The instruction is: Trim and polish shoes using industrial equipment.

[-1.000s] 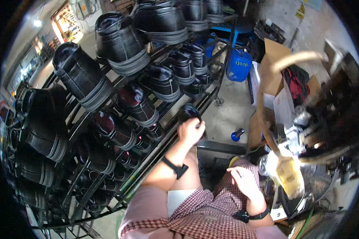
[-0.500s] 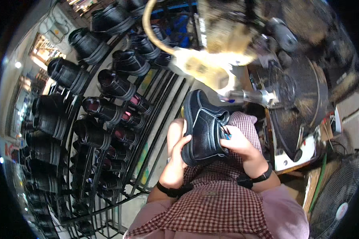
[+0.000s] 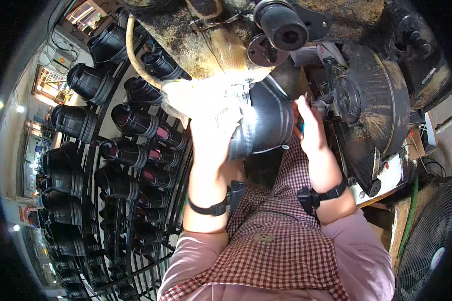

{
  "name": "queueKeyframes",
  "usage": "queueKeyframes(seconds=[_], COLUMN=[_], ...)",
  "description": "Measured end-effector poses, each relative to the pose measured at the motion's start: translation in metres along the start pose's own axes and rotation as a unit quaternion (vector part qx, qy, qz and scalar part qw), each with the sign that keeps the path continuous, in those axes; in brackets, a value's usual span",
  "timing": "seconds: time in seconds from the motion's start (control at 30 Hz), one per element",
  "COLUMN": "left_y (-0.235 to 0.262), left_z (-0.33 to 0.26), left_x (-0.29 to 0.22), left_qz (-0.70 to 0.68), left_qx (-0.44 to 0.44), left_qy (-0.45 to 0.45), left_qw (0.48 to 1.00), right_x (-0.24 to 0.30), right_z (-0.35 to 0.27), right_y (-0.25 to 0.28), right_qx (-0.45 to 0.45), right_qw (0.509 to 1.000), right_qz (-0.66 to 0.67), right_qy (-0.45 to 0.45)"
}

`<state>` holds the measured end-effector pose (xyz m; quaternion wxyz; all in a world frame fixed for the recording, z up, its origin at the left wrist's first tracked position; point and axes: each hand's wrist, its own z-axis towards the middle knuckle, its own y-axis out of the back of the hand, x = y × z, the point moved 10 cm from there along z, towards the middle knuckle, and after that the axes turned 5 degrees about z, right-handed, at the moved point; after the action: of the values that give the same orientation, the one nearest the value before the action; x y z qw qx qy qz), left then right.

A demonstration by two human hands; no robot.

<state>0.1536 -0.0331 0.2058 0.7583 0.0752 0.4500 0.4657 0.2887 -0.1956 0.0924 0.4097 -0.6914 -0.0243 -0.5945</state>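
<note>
A black leather shoe with pale stitching is held up beneath the stained machine head, its upper edge close against the machine's metal parts. My left hand is closed on the sole side of the shoe; strong lamp light washes out its fingers. On the opposite side, my right hand grips the shoe near its opening, some fingertips hidden behind the edge. A bit of blue shows beside those fingers. The bright lamp glares just left of the shoe. Where the shoe meets the machine, glare hides the detail.
A metal rack at left carries rows of black shoes. A black cylinder juts from the machine above my hands. A large dusty wheel stands right of my right hand, above a white-topped bench. A floor fan is at lower right.
Both hands have carried the shoe up and away from my lap to the machine head. The shoe has turned, and my left hand now lies in the lamp's glare.
</note>
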Motion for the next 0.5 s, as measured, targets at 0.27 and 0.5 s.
queueKeyframes(seconds=[0.27, 0.5], left_y=[-0.03, -0.037], left_z=[-0.01, -0.011], left_x=[0.022, 0.032], left_qz=[-0.289, -0.427], left_qx=[0.043, 0.017], left_qy=[0.178, 0.196], left_qw=[0.939, 0.883], right_x=[0.031, 0.042], right_z=[-0.055, -0.046], right_y=[-0.06, -0.051], right_qx=[0.063, 0.022], right_qw=[0.978, 0.967], right_qz=[-0.152, -0.184], right_qy=[0.127, 0.174])
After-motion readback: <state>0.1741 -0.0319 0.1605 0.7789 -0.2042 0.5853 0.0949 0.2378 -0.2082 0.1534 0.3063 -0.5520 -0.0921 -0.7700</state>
